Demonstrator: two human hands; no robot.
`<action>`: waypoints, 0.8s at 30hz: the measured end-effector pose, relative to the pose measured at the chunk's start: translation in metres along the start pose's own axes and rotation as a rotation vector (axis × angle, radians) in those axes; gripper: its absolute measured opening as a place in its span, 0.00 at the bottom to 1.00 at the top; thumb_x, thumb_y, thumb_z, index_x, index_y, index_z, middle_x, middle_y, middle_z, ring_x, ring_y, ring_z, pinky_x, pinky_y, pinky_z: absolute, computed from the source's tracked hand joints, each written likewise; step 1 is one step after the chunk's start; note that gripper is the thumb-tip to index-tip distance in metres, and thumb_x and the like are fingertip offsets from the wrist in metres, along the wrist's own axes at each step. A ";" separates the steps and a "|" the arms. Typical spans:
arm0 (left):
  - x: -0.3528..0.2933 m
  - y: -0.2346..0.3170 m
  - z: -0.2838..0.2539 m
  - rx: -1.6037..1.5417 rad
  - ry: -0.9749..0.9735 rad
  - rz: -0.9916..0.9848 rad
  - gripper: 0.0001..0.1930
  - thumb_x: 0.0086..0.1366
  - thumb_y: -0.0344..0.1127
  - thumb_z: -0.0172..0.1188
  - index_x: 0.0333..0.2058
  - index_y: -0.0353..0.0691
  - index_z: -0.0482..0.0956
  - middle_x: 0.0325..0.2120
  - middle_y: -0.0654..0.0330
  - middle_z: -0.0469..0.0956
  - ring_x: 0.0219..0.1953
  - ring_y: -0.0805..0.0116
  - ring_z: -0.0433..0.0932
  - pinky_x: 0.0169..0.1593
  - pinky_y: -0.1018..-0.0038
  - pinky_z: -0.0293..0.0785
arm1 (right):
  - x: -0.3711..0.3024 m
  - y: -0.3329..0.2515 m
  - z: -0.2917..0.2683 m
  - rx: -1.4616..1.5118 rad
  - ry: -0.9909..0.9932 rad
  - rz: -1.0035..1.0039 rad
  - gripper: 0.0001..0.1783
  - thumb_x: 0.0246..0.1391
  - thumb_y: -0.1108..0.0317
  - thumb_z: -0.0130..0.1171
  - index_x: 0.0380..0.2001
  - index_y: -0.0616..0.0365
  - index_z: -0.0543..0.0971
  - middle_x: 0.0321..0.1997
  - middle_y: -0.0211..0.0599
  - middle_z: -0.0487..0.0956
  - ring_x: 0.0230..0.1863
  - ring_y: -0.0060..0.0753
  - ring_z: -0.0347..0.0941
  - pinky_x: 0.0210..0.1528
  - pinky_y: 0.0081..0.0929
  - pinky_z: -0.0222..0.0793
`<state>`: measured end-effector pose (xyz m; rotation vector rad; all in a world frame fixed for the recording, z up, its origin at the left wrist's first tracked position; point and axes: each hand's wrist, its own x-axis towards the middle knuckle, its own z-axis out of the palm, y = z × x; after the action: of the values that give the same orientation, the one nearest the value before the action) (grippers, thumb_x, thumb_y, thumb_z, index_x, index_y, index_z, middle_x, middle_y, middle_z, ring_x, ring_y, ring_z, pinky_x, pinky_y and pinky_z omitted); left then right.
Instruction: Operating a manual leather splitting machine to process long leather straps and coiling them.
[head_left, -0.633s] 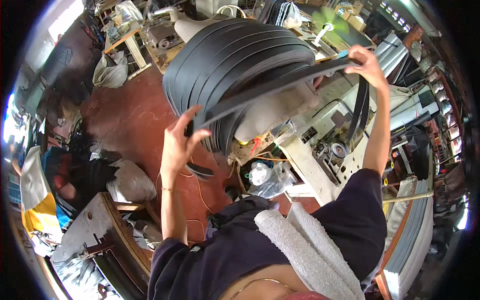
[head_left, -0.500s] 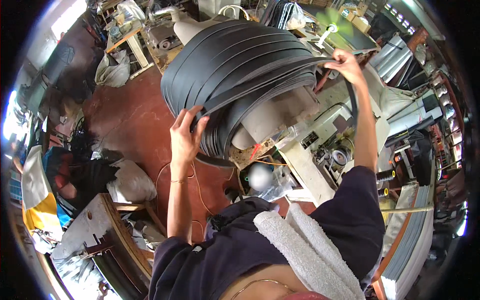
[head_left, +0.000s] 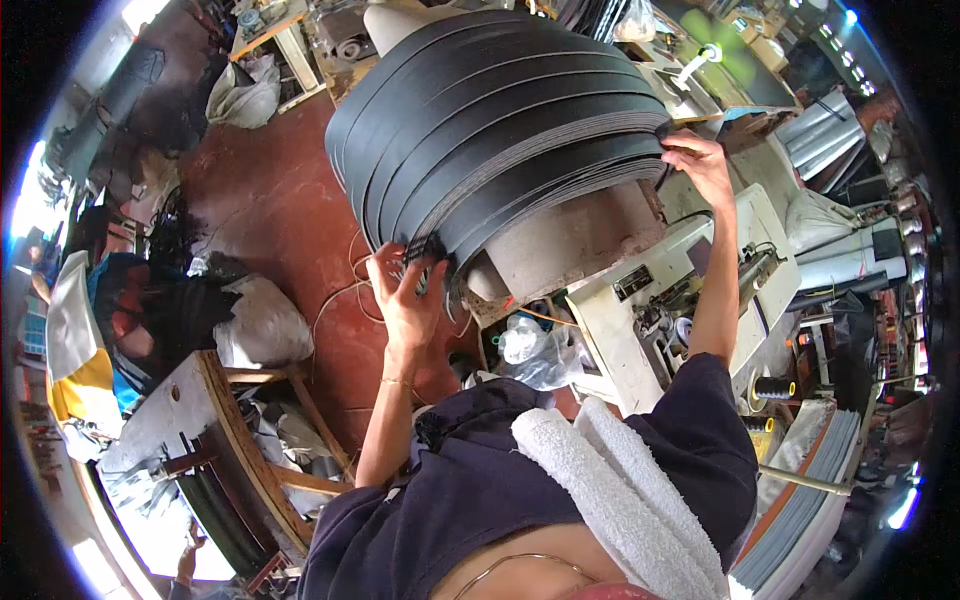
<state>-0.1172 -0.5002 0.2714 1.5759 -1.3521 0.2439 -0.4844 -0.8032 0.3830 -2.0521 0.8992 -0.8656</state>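
At black strips' point(head_left: 490, 110) edges | left fingers point(head_left: 383, 268), right fingers point(head_left: 692, 142) | spool point(head_left: 773, 388) markings illegible

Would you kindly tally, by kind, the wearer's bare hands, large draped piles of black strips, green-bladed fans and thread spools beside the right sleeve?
Bare left hand and bare right hand: 2
Draped pile of black strips: 1
Green-bladed fan: 1
Black thread spool and yellow thread spool: 2
Total: 6

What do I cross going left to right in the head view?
Yellow sheet → lower white sack → stacked black strips → right grip → silver rolls. Left grip omitted: it overlaps the strips.
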 end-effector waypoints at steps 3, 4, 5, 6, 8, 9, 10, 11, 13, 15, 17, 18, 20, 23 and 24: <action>0.004 0.000 0.000 -0.080 -0.016 -0.118 0.12 0.52 0.31 0.70 0.36 0.37 0.81 0.43 0.55 0.65 0.31 0.70 0.71 0.25 0.77 0.69 | -0.006 0.005 0.009 0.040 0.094 -0.040 0.14 0.49 0.72 0.67 0.41 0.62 0.82 0.32 0.26 0.78 0.27 0.13 0.69 0.27 0.13 0.63; 0.011 0.002 -0.007 -0.101 -0.063 -0.102 0.13 0.52 0.31 0.71 0.36 0.36 0.80 0.42 0.56 0.65 0.32 0.69 0.71 0.29 0.76 0.70 | -0.009 0.003 0.014 0.026 0.122 0.012 0.15 0.49 0.72 0.67 0.42 0.62 0.82 0.33 0.26 0.78 0.29 0.14 0.69 0.29 0.13 0.64; 0.013 -0.004 -0.011 -0.109 -0.060 -0.011 0.13 0.54 0.31 0.69 0.37 0.34 0.79 0.41 0.56 0.66 0.35 0.69 0.71 0.35 0.76 0.71 | -0.013 0.002 0.016 0.011 0.148 0.066 0.16 0.49 0.72 0.67 0.44 0.61 0.81 0.34 0.26 0.77 0.31 0.14 0.70 0.31 0.14 0.66; 0.015 -0.009 -0.020 -0.221 -0.057 -0.117 0.13 0.55 0.31 0.67 0.38 0.33 0.78 0.41 0.57 0.67 0.36 0.71 0.71 0.37 0.76 0.70 | -0.016 -0.003 0.014 0.021 0.107 0.046 0.17 0.50 0.72 0.67 0.45 0.60 0.81 0.36 0.26 0.77 0.33 0.15 0.70 0.34 0.14 0.67; 0.010 -0.024 -0.032 -0.415 0.047 -0.291 0.09 0.58 0.28 0.63 0.37 0.32 0.77 0.39 0.57 0.70 0.36 0.70 0.72 0.40 0.76 0.70 | -0.022 -0.018 0.016 -0.042 0.116 0.021 0.18 0.51 0.71 0.65 0.47 0.59 0.80 0.44 0.29 0.77 0.38 0.18 0.70 0.44 0.16 0.67; 0.005 -0.030 -0.038 -0.491 0.149 -0.355 0.07 0.58 0.26 0.60 0.36 0.33 0.77 0.36 0.56 0.72 0.34 0.69 0.72 0.40 0.75 0.70 | -0.022 -0.022 0.019 -0.087 0.157 -0.006 0.17 0.53 0.69 0.64 0.47 0.59 0.80 0.46 0.30 0.78 0.39 0.18 0.71 0.46 0.16 0.67; 0.003 -0.034 -0.049 -0.442 0.183 -0.364 0.05 0.59 0.25 0.59 0.35 0.32 0.76 0.36 0.58 0.72 0.33 0.72 0.73 0.38 0.78 0.70 | -0.022 -0.021 0.024 -0.129 0.217 -0.011 0.16 0.54 0.69 0.64 0.47 0.58 0.80 0.45 0.31 0.79 0.38 0.18 0.71 0.45 0.16 0.67; -0.007 -0.044 -0.056 -0.542 0.231 -0.418 0.05 0.60 0.26 0.59 0.35 0.32 0.76 0.36 0.59 0.72 0.34 0.72 0.73 0.38 0.78 0.71 | -0.021 -0.020 0.030 -0.171 0.276 -0.018 0.16 0.54 0.69 0.63 0.47 0.58 0.80 0.44 0.31 0.80 0.38 0.18 0.71 0.45 0.16 0.68; -0.032 -0.068 -0.072 -0.479 0.251 -0.498 0.05 0.61 0.27 0.59 0.35 0.32 0.76 0.37 0.60 0.72 0.35 0.72 0.73 0.38 0.78 0.71 | -0.022 -0.003 0.026 -0.110 0.310 -0.015 0.15 0.55 0.69 0.62 0.46 0.57 0.81 0.43 0.31 0.80 0.37 0.19 0.71 0.42 0.17 0.68; -0.066 -0.079 -0.095 -0.361 0.239 -0.515 0.05 0.62 0.28 0.58 0.35 0.33 0.77 0.36 0.61 0.73 0.35 0.74 0.73 0.38 0.78 0.71 | -0.019 -0.004 0.028 -0.458 0.319 -0.049 0.15 0.55 0.68 0.62 0.46 0.57 0.81 0.44 0.32 0.81 0.39 0.21 0.73 0.42 0.20 0.71; -0.102 -0.087 -0.118 -0.243 0.195 -0.578 0.05 0.63 0.28 0.58 0.36 0.34 0.77 0.34 0.62 0.74 0.35 0.75 0.73 0.38 0.79 0.71 | -0.026 -0.054 0.067 -0.603 0.437 -0.208 0.15 0.55 0.68 0.62 0.47 0.56 0.80 0.42 0.32 0.81 0.40 0.23 0.74 0.42 0.21 0.71; -0.117 -0.084 -0.129 -0.264 0.194 -0.705 0.06 0.62 0.29 0.58 0.37 0.35 0.77 0.33 0.62 0.75 0.34 0.73 0.75 0.38 0.78 0.72 | -0.033 -0.077 0.084 -0.496 0.509 -0.232 0.15 0.55 0.70 0.61 0.46 0.58 0.80 0.41 0.36 0.81 0.40 0.27 0.75 0.42 0.22 0.72; -0.127 -0.061 -0.143 -0.175 0.197 -0.840 0.08 0.62 0.29 0.56 0.39 0.35 0.78 0.32 0.58 0.79 0.35 0.71 0.78 0.39 0.75 0.75 | -0.056 -0.114 0.121 -0.161 0.548 -0.319 0.14 0.55 0.72 0.61 0.44 0.63 0.78 0.37 0.43 0.79 0.38 0.32 0.74 0.41 0.27 0.71; -0.173 -0.080 -0.138 -0.140 0.145 -0.935 0.09 0.61 0.30 0.57 0.39 0.34 0.78 0.33 0.54 0.80 0.34 0.64 0.80 0.37 0.71 0.76 | -0.081 -0.216 0.223 0.557 -0.094 -0.655 0.14 0.53 0.67 0.60 0.40 0.66 0.77 0.30 0.47 0.75 0.31 0.38 0.69 0.35 0.35 0.68; -0.179 -0.080 -0.137 -0.136 0.130 -0.886 0.09 0.61 0.30 0.58 0.39 0.34 0.78 0.32 0.54 0.79 0.33 0.66 0.79 0.36 0.72 0.75 | -0.096 -0.245 0.271 0.576 -0.217 -0.701 0.17 0.52 0.62 0.61 0.38 0.66 0.76 0.28 0.47 0.73 0.28 0.39 0.67 0.30 0.36 0.66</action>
<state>-0.0553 -0.2930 0.1691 1.8443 -0.4668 -0.2813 -0.2448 -0.5131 0.4152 -1.8755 -0.2168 -1.0696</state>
